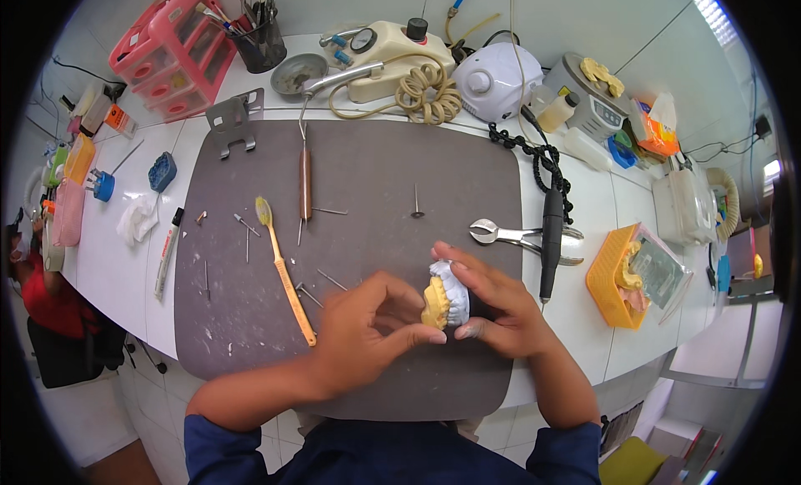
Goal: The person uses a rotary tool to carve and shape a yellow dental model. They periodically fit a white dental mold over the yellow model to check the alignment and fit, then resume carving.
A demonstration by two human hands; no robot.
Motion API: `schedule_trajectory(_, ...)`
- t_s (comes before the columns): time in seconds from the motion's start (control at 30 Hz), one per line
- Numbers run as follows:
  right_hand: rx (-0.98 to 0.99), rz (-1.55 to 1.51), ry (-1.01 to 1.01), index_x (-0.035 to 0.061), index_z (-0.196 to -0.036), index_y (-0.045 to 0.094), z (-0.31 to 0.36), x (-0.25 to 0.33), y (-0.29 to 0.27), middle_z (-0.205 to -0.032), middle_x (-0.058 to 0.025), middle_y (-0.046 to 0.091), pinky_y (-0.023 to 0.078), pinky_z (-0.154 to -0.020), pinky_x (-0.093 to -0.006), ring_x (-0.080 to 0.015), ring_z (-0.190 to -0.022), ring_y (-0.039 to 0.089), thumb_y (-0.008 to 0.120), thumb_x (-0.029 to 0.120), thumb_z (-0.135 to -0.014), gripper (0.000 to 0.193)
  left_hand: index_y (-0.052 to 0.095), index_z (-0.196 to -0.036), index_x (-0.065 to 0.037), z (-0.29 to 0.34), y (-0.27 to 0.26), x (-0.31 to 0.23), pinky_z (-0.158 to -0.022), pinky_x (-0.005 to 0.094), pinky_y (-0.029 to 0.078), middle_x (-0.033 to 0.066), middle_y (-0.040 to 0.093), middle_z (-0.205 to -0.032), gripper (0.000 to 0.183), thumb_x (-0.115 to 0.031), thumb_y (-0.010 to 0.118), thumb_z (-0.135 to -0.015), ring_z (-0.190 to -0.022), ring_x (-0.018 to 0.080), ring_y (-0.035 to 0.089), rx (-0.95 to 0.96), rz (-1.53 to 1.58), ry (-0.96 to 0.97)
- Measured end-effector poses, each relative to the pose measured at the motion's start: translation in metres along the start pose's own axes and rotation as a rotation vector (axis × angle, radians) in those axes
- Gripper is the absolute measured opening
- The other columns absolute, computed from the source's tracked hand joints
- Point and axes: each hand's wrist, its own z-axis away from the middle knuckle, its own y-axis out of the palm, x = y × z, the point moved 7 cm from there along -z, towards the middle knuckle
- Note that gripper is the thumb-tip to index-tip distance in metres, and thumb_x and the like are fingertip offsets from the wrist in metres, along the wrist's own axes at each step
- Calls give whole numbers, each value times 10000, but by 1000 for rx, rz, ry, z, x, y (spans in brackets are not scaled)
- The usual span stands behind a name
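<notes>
Near the front of the grey mat (pixel 375 176), two dental casts meet with their tooth sides together. My left hand (pixel 355 326) grips the yellow cast (pixel 434 306) between thumb and curled fingers, partly hiding it. Around the back of the white cast (pixel 455 291) my right hand (pixel 505 308) is closed, its thumb below and fingers above. To the left of my left hand lies a yellow toothbrush (pixel 285 276). Silver pliers (pixel 521 238) lie beyond my right hand, beneath a black handpiece (pixel 551 235).
Several thin burs, one a disc-tipped bur (pixel 417 208), and a wooden-handled tool (pixel 305 185) lie on the mat. A yellow basket (pixel 605 276) holding casts stands right. Behind are a coiled-hose machine (pixel 392 60), a white control unit (pixel 499 80) and pink drawers (pixel 171 55). Another person (pixel 37 276) is far left.
</notes>
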Motion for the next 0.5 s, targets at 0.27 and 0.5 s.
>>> schedule_trajectory(0.27,192,-167,75,99,-1442,513,0,2,2,-1456,-237,496,384,-1100,-446,-401,-1364,468,813,177,-760,748,607,-909,-23,19,16,-31,-615,268,560,91,678,-823,333,-200,855,-776,-717,175,713,99,-407,415)
schedule_trajectory(0.5,109,-84,-38,86,-1446,505,-1,6,0,-1436,-204,529,389,-1094,-445,-381,-1339,500,811,196,-765,755,604,-927,-24,13,8,-22,-664,265,579,77,693,-842,282,-155,828,-816,-722,210,724,77,-223,171)
